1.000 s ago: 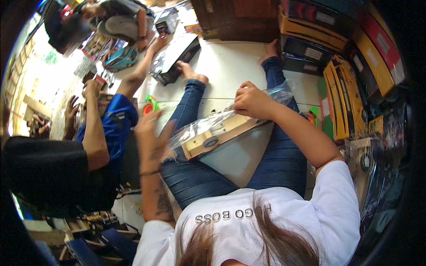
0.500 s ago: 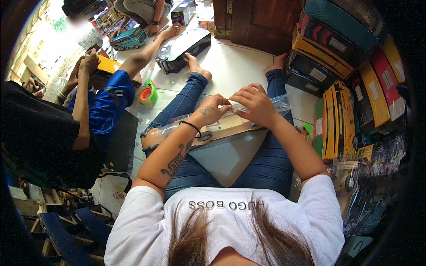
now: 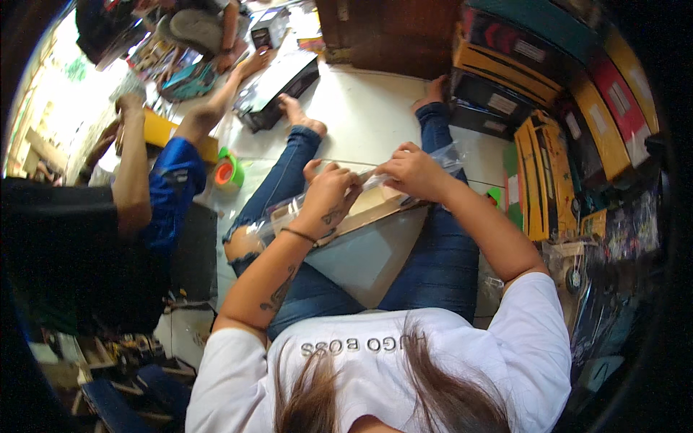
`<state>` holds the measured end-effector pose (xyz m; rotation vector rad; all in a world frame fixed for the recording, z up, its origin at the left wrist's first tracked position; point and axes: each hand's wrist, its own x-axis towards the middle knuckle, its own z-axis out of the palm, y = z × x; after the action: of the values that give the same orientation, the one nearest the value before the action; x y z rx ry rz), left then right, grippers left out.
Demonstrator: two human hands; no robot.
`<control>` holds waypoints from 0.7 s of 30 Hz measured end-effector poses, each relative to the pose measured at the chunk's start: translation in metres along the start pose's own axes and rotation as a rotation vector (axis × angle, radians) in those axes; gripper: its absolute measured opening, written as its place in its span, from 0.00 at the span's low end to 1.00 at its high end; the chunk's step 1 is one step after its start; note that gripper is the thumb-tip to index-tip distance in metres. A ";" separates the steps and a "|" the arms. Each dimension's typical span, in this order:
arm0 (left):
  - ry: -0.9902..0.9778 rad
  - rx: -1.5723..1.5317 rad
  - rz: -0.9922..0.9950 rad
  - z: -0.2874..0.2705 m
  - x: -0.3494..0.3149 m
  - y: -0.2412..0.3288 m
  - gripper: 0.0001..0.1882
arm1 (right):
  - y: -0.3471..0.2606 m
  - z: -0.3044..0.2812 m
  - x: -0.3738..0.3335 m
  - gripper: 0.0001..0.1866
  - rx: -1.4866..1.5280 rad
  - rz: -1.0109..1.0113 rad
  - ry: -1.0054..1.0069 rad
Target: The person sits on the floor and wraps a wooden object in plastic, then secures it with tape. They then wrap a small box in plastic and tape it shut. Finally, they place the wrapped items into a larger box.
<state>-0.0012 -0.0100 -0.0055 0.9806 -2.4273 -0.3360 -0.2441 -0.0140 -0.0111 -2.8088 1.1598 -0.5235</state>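
Observation:
A long pale wooden toy vehicle body (image 3: 374,205) lies across my thighs, loosely covered by a sheet of clear plastic wrap (image 3: 452,157). My left hand (image 3: 333,191) is over the toy's left half, its fingers curled and pinching the plastic at the upper edge. Close beside it, my right hand (image 3: 413,172) grips a gathered fold of the same plastic, thumb and fingers pressed together. Loose plastic sticks out past both ends of the toy. My left hand hides part of the toy's side.
A grey surface (image 3: 368,263) shows between my legs. A green and orange tape dispenser (image 3: 229,173) lies beyond my left knee. Boxed toy vehicles (image 3: 545,177) are stacked at right. A co-worker in blue shorts (image 3: 173,180) sits at left; a black-and-white box (image 3: 278,86) lies ahead.
My left hand has turned more upright and moved slightly apart from the right, drawing the plastic along the toy's upper edge. The whole view has shifted a little.

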 end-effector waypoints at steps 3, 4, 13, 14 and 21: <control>-0.005 -0.039 -0.042 0.004 0.000 -0.003 0.00 | 0.044 -0.054 -0.041 0.07 -0.171 0.368 -0.358; 0.043 -0.055 0.009 0.005 0.000 -0.003 0.01 | 0.051 -0.071 -0.061 0.06 -0.175 0.404 -0.226; 0.039 -0.155 -0.040 0.010 -0.006 -0.003 0.02 | -0.023 -0.040 -0.005 0.28 -0.014 0.075 0.260; 0.002 -0.200 -0.056 0.007 -0.006 -0.004 0.04 | -0.036 -0.021 0.008 0.22 -0.099 -0.008 0.102; -0.222 -0.419 -0.235 -0.076 -0.094 -0.071 0.10 | -0.028 0.012 0.013 0.06 -0.023 -0.044 0.133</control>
<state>0.1387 0.0027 -0.0030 1.0777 -2.2886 -1.0377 -0.2124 -0.0040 -0.0131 -2.8634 1.1344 -0.7152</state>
